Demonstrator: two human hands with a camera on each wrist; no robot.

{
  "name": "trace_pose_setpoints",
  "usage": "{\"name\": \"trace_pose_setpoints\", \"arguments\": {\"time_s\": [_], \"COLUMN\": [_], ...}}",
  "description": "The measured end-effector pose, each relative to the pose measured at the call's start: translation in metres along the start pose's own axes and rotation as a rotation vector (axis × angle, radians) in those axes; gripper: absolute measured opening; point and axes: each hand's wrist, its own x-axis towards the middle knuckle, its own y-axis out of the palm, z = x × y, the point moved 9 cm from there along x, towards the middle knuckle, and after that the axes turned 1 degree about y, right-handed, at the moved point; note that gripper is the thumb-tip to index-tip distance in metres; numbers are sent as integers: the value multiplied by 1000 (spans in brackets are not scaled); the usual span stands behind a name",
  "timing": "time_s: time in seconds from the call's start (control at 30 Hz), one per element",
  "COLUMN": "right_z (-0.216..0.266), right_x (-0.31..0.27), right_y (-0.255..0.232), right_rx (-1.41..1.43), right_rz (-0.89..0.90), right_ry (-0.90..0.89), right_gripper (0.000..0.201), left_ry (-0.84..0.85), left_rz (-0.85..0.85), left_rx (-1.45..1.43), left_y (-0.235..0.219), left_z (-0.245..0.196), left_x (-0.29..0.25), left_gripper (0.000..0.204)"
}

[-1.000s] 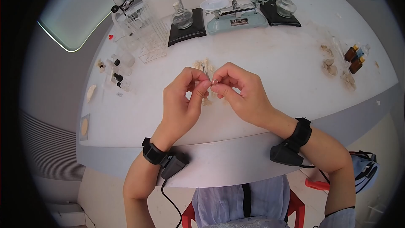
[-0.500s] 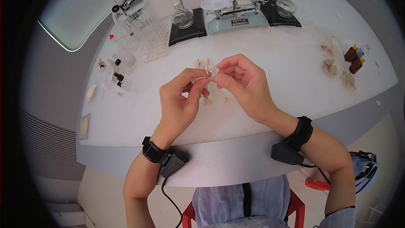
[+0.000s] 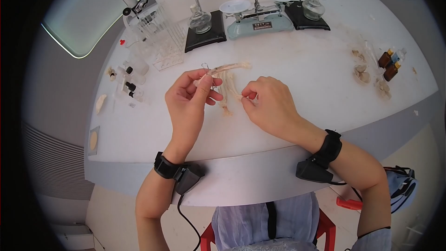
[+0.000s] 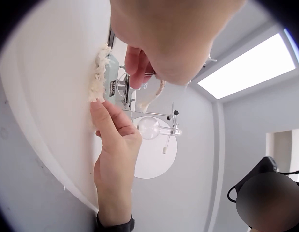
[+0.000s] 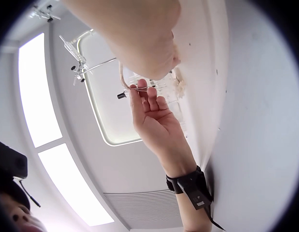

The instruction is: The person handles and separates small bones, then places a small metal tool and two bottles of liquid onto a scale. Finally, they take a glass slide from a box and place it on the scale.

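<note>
My left hand (image 3: 188, 95) pinches a pale, dried-looking stalk (image 3: 230, 68) between thumb and fingers, its frayed end pointing right above the table. A thin bent metal wire (image 3: 205, 65) also sticks out from these fingers; the right wrist view shows the wire (image 5: 142, 89) across the fingertips. Below lies a small bunch of similar pale stalks (image 3: 225, 100) with frayed ends. Thumb and index finger of my right hand (image 3: 274, 107) pinch the near right end of one stalk in that bunch. In the left wrist view, the right fingertips meet the bunch (image 4: 98, 77) at table level.
A balance scale (image 3: 261, 25) stands at the back between two black-based stands, each with a glass flask (image 3: 200, 22). Test tube racks (image 3: 167, 42) and small bottles (image 3: 130, 86) are on the left. Brown bottles (image 3: 392, 69) and dried pieces (image 3: 362, 74) sit on the right.
The hands were together at the fingertips and have parted. My left hand has shifted left with the stalk and wire; my right hand has moved down and pinches a stalk in the bunch.
</note>
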Motion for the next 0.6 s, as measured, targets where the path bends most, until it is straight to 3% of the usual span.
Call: {"name": "trace_pose_setpoints", "arguments": {"time_s": [0.1,0.2,0.27,0.5,0.57,0.6], "right_z": [1,-10,-15,-13,-4,-5], "right_x": [0,3,4,4,5,5], "right_y": [-1,-6,-6,-6,-18,-17], "right_rx": [-35,95,375,478,628,628], "right_rz": [-2,-60,-84,-50,-226,-225], "right_ry": [-21,105,157,182,-7,-7], "right_gripper": [11,10,10,10,12,12], "left_ry": [-53,-51,-42,-69,-72,-74], "left_rz": [-1,22,18,32,25,18], "left_rx": [-73,-32,-27,-93,-104,-115], "left_y": [-1,-4,-5,-3,-3,-4], "left_z": [8,11,13,12,14,14], "left_x": [2,4,5,4,4,4], "left_gripper": [22,21,21,20,20,20]}}
